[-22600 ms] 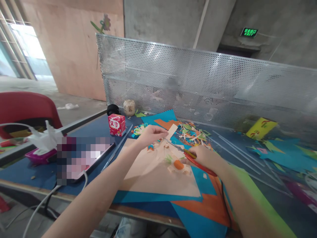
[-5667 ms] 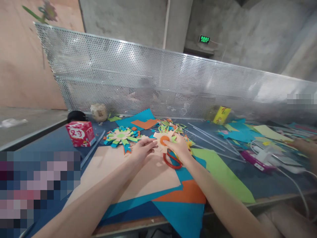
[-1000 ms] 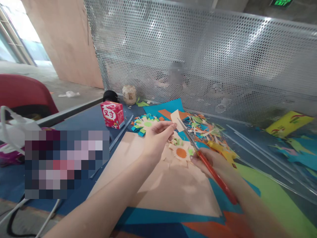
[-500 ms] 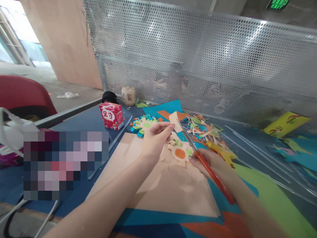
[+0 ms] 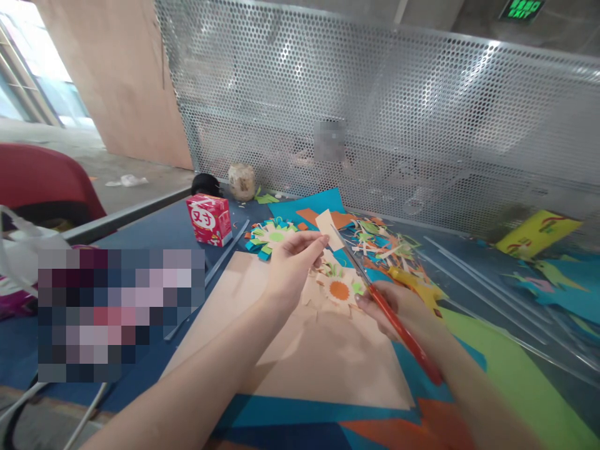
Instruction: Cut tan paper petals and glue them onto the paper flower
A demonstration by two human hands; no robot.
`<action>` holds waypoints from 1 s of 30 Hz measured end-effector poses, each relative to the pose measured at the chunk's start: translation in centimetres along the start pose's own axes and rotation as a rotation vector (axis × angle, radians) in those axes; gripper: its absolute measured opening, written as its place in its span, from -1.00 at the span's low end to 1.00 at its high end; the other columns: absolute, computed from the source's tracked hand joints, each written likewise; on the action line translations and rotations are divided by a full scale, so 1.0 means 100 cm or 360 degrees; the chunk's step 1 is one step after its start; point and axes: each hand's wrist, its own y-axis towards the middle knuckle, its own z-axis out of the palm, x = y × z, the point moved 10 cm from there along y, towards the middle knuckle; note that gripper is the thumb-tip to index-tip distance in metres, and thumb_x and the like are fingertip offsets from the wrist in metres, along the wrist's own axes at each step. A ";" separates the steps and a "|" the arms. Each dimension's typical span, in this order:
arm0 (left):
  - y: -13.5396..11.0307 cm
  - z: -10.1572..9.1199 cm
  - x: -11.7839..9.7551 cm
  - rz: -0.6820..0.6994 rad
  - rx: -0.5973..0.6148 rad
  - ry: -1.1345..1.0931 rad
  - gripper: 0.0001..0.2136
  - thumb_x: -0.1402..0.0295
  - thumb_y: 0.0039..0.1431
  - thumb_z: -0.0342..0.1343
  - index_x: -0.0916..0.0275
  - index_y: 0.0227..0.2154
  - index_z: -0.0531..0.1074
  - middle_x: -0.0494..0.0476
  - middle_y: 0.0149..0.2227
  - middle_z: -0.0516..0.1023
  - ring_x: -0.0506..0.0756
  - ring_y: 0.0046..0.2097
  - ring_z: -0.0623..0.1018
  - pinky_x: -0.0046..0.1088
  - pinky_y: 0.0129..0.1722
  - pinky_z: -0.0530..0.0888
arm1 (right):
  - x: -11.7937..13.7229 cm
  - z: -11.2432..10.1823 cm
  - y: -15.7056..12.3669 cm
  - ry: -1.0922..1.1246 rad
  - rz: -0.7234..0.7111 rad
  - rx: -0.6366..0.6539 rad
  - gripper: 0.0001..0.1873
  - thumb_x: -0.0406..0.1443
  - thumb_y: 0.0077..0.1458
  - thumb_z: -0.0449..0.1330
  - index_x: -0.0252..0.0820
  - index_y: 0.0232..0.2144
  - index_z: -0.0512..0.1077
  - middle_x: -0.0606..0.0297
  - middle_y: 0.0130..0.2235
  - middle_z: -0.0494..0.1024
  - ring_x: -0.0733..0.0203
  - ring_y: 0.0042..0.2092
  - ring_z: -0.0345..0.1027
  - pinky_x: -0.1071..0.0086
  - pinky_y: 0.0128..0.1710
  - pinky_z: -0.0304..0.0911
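Observation:
My left hand (image 5: 291,267) pinches a small beige paper strip (image 5: 329,229) and holds it up over the table. My right hand (image 5: 402,307) grips red-handled scissors (image 5: 375,294), whose blades reach up to the strip's lower edge. Just below both hands lies a beige paper flower with an orange centre (image 5: 339,289) on a large beige sheet (image 5: 300,350). A second paper flower in teal and green (image 5: 270,237) lies behind my left hand.
A red carton (image 5: 209,219) and a small jar (image 5: 241,181) stand at the back left before a perforated metal screen (image 5: 375,125). Paper scraps (image 5: 384,245), teal, orange and green sheets (image 5: 506,369) and clear rods (image 5: 473,275) cover the table. A red chair (image 5: 42,184) stands left.
Over the last second the strip and scissors have stayed together at almost the same spot; the view has shifted slightly. Several seconds ago both hands were on the orange-centred flower.

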 end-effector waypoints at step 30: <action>0.001 0.000 0.009 -0.0141 0.0046 -0.0043 -0.87 0.37 -0.22 0.22 0.32 -0.61 0.41 -0.04 -0.65 0.33 -0.11 -0.59 0.33 -0.59 -0.59 0.25 | -0.002 -0.001 0.003 -0.0086 0.0068 -0.0068 -0.69 -0.07 -0.14 0.13 -0.15 -0.66 0.22 0.52 -0.82 0.06 0.35 -0.70 0.11 0.49 -0.68 -0.03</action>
